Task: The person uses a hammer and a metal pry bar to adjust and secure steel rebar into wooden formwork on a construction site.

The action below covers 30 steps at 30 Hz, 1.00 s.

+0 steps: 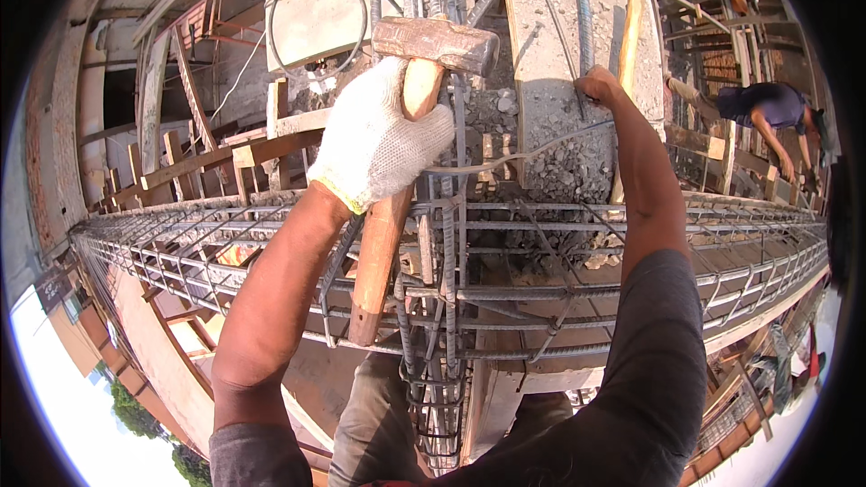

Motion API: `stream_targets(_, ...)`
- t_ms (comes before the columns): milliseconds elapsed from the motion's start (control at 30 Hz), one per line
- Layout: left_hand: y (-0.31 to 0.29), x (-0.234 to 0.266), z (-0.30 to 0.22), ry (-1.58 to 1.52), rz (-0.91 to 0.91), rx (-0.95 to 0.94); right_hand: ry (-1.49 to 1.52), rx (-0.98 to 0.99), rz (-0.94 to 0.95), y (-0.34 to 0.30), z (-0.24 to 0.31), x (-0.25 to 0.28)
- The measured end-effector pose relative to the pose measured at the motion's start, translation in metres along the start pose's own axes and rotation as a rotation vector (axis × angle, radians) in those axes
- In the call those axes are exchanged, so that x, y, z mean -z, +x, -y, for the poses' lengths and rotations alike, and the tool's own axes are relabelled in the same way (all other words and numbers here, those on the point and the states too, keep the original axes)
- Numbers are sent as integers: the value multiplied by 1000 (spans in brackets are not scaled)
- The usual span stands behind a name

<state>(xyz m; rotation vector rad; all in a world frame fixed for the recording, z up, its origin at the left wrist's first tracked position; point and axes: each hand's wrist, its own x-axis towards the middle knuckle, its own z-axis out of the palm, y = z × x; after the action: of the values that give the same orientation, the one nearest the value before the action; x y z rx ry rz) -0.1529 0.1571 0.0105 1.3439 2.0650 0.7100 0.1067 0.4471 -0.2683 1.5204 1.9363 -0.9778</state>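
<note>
My left hand, in a white knitted glove, is wrapped around the wooden handle of a sledgehammer, just below its worn, rust-brown head. The handle slants down over the rebar cage. Bare and curled, my right hand is closed at the lower end of a ribbed steel bar, above a broken concrete slab. Its fingertips are partly hidden. A pale wooden stick stands beside that hand and passes behind my right forearm.
A long rebar cage crosses in front of me, meeting upright bars. Rubble lies at the slab's broken edge. A cable loops over a board at upper left. Another person bends down at the right among timber formwork.
</note>
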Motion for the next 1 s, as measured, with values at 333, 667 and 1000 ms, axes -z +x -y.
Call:
stream_targets(333,5,-15,6,-145,3,32,1096,84,471,-320,63,116)
stream_targets(667,-33,14,-6,-381,105,107,1029,-16,593,-849,10,101)
stream_targets(1000,-275,111,-244,-512,718,-116,1468,-115,500,-1045,28,67)
